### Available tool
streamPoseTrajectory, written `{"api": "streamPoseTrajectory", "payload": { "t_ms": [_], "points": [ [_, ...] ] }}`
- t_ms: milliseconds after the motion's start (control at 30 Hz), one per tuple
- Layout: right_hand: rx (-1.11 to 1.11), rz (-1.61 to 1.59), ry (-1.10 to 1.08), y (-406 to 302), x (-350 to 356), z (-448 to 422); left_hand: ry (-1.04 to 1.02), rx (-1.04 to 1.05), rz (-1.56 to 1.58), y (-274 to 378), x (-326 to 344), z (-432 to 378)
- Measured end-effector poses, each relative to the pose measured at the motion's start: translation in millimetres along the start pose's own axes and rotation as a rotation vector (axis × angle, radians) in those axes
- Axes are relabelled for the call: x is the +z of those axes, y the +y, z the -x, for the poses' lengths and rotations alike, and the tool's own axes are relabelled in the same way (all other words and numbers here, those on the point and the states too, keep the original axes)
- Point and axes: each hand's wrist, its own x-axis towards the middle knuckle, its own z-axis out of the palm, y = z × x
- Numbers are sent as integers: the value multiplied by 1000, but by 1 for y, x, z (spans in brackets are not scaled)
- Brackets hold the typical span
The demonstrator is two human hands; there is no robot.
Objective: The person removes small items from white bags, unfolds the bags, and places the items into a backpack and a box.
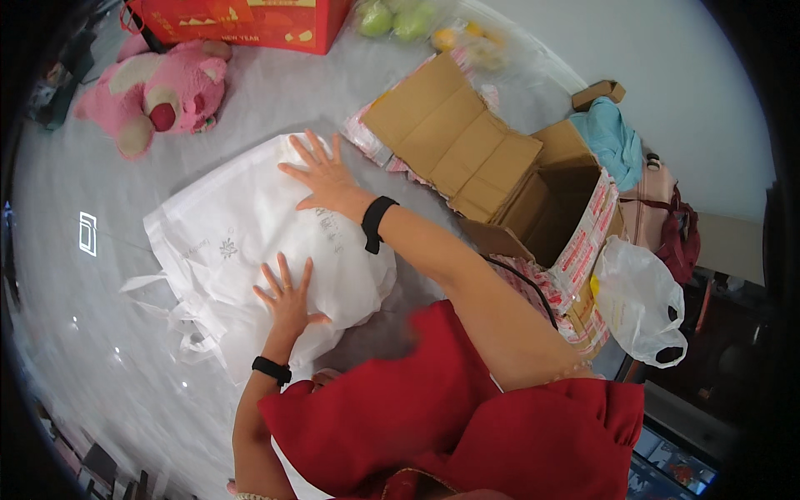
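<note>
A large white fabric bag (250, 194), bulging with something hidden inside, lies flat on the grey floor in front of me. Its drawstring ends and loose folds spread at the lower left, and small printed marks show on its face. My left hand (289, 306) rests on the lower part of the bag, fingers spread, palm down. Near the bag's top edge my right hand (325, 178) lies on the fabric, its fingers also spread. Neither hand grips anything. A black band circles each wrist.
A pink plush bear (165, 94) lies at upper left, below a red box (244, 22). An open cardboard box (550, 212) stands at right, with a white plastic bag (640, 300) beside it. Bagged green fruit (400, 19), blue cloth (607, 140) and a pink suitcase (650, 206) are farther off.
</note>
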Motion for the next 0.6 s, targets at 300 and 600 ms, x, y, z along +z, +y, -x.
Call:
{"api": "streamPoseTrajectory", "payload": {
  "t_ms": [300, 600],
  "points": [
    [59, -150, -4, 5, 13, 11, 91, 27, 59, -7, 7, 0],
    [887, -678, -188, 20, -22, 114, 139, 225, -119, -20, -10, 13]
  ]
}}
